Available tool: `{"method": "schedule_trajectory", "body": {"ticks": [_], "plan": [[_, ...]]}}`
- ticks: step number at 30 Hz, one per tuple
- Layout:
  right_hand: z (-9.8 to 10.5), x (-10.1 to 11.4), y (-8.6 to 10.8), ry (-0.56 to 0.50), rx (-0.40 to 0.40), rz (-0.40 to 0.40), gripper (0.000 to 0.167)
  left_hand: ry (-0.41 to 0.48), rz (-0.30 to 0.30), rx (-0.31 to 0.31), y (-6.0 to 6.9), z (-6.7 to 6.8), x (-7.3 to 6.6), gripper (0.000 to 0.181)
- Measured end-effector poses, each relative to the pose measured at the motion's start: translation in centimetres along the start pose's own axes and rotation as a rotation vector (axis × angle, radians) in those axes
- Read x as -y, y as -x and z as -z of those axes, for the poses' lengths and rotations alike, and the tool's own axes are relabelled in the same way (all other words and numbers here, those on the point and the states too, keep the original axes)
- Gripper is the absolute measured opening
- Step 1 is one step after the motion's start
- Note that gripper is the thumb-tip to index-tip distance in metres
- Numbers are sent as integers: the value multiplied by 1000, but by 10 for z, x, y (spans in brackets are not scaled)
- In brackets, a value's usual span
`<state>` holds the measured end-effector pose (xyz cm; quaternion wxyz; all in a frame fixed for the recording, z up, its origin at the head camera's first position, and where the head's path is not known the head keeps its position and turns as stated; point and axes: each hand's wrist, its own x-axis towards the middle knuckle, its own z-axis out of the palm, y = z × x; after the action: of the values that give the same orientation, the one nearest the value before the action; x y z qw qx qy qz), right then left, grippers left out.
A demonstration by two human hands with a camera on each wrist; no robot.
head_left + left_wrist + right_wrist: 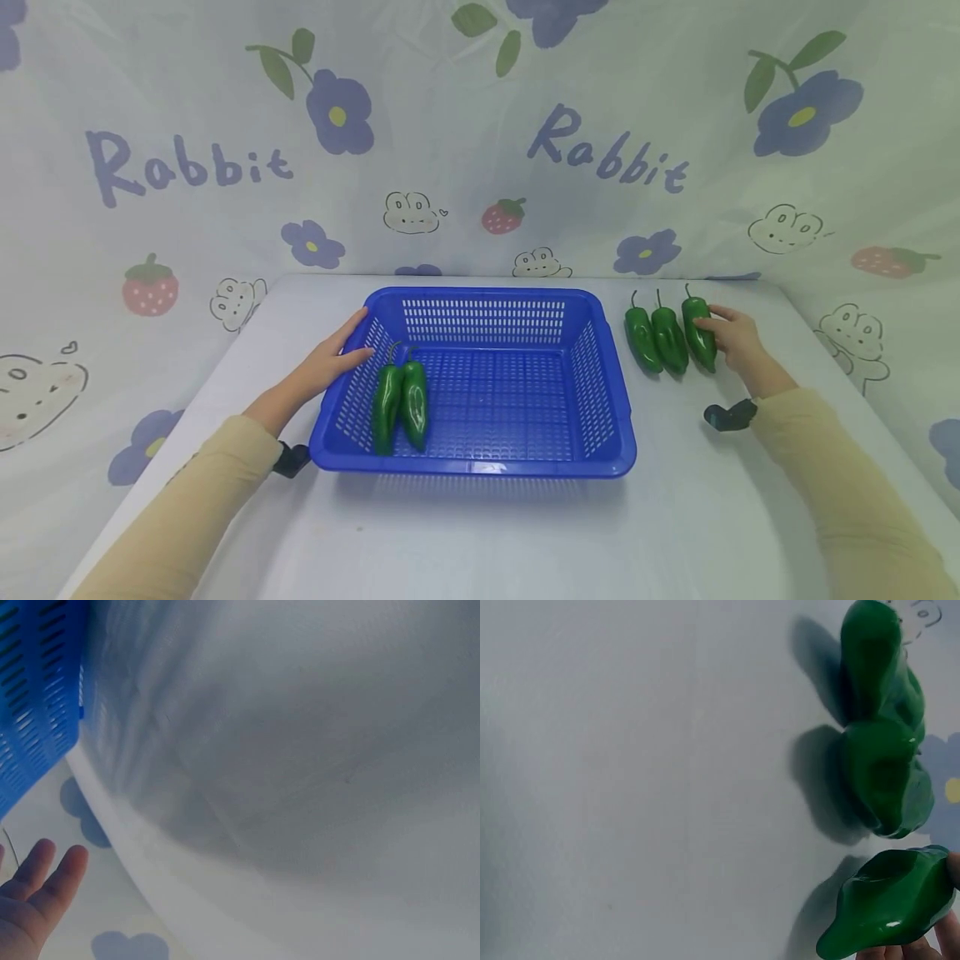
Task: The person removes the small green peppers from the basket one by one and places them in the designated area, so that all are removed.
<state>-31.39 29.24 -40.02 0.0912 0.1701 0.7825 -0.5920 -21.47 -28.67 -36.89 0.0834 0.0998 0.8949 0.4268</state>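
Observation:
A blue plastic basket [480,467] stands mid-table with two green peppers [415,404] lying side by side along its left inside. My left hand [330,358] is at the basket's left rim, thumb over the rim and fingers stretched along the outer side. Those fingers [56,889] look straight in the left wrist view, beside the basket wall [34,697]. On the right, my right hand [738,337] grips the rightmost green pepper [697,329] between thumb and fingers. In the right wrist view that pepper [892,900] shows its lower end, with the fingers partly out of frame.
Two more green peppers [670,342] lie close together just left of the gripped one, right of the basket. A white cloth covers the table [480,533]. Behind it hangs a printed curtain [450,125] with flowers, rabbits and strawberries.

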Motion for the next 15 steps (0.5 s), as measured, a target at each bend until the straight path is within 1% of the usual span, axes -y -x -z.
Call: {"method": "schedule_trajectory", "body": {"ticks": [7, 12, 15], "plan": [[-1, -6, -1, 63, -14, -31, 66, 1, -4, -1, 0, 0, 0, 72], [-2, -10, -2, 50, -13, -50, 65, 3, -1, 1, 0, 0, 1, 72], [-2, -12, -3, 45, -1, -42, 66, 3, 1, 2, 0, 0, 1, 72]]}}
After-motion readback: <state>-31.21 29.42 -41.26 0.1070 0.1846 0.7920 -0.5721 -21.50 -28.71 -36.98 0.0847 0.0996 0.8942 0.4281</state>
